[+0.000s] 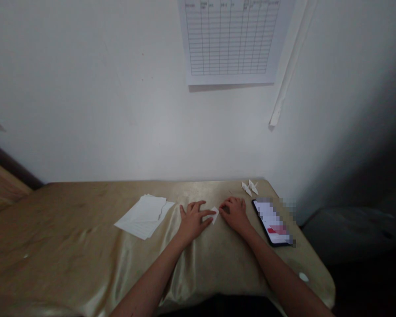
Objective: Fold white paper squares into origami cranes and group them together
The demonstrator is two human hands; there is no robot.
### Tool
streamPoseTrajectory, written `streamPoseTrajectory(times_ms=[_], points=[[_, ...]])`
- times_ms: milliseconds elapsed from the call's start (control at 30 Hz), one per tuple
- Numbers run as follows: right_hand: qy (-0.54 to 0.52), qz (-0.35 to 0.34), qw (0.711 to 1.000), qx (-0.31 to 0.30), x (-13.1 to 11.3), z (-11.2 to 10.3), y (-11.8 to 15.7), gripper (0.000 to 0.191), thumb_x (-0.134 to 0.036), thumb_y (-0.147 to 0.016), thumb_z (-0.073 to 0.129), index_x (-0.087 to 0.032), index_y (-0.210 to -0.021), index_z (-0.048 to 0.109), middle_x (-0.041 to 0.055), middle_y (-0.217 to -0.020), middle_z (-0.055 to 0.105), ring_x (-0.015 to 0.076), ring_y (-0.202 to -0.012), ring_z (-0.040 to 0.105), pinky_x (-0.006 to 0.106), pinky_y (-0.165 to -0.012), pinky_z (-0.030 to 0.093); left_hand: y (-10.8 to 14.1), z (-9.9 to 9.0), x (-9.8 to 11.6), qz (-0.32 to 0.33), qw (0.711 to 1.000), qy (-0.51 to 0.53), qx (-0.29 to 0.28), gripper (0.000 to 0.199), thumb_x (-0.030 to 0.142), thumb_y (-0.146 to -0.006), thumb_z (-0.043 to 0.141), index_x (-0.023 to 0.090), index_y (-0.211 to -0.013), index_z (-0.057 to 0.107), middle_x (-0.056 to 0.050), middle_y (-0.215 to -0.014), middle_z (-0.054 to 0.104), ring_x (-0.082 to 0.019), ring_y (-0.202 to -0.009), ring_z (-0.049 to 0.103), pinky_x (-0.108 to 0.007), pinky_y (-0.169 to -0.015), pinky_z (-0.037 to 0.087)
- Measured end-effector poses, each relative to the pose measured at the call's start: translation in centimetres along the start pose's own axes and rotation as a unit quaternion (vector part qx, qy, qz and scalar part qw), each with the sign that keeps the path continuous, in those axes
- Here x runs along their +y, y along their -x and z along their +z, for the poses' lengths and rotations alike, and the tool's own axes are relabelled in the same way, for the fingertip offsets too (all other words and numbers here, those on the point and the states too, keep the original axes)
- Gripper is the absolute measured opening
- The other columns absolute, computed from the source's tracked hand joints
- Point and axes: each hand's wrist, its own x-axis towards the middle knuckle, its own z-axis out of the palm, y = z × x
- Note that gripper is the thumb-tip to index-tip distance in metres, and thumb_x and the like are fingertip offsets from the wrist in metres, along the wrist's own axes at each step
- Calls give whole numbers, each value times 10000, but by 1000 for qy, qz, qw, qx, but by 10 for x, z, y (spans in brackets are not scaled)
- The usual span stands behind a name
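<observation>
A small folded white paper (215, 215) lies on the gold cloth of the table, between my two hands. My left hand (193, 219) has its fingers spread, with the index fingertip and thumb resting on the paper's left side. At the paper's right corner, my right hand (235, 213) is closed, thumb and index finger pinched together on its edge. Left of my left hand sits a stack of white paper sheets (145, 216). Two small folded paper cranes (250, 188) stand near the table's back right corner.
A phone (271, 221) with a lit, partly blurred screen lies right of my right hand. A small white piece (303, 277) is near the table's right edge. On the wall behind hangs a printed chart (231, 39). A dark grey object (356, 233) stands beyond the right edge.
</observation>
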Motion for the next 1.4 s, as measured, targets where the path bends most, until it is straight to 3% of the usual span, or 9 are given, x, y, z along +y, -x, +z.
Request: streamPoseTrajectory(times_ms=[333, 533, 933, 1400], points=[[7, 0, 1000, -17, -4, -6, 4, 193, -395, -871, 655, -258, -998, 702, 58, -1155, 635, 281, -1240, 493, 598, -1180, 97, 0, -3, 1, -11, 1000, -21, -1, 297, 471, -904, 658, 572, -1182, 677, 17, -1525, 462, -360, -1418, 336, -823, -1097, 37], [12, -2, 999, -40, -9, -9, 8, 301, -446, -829, 679, -252, -1059, 668, 78, -1218, 616, 318, -1273, 477, 656, -1167, 96, -1, -3, 2, -20, 1000, -23, -6, 302, 482, -893, 669, 574, -1181, 678, 16, -1531, 455, -368, -1421, 331, -823, -1097, 38], [5, -18, 999, -49, -12, -10, 16, 525, -521, -725, 757, -228, -1133, 605, 107, -1279, 593, 330, -1301, 455, 655, -1184, 47, -2, 0, 0, -18, 1000, -24, 2, 312, 459, -880, 695, 584, -1165, 678, 17, -1526, 461, -360, -1413, 350, -833, -1085, 54], [-6, -30, 999, -43, -12, -13, 19, 365, -479, -842, 684, -256, -1130, 646, 80, -1265, 613, 301, -1310, 462, 632, -1194, 65, -1, -3, 1, -17, 1000, -19, -2, 311, 461, -888, 681, 573, -1178, 678, 11, -1521, 466, -362, -1417, 337, -821, -1098, 51]])
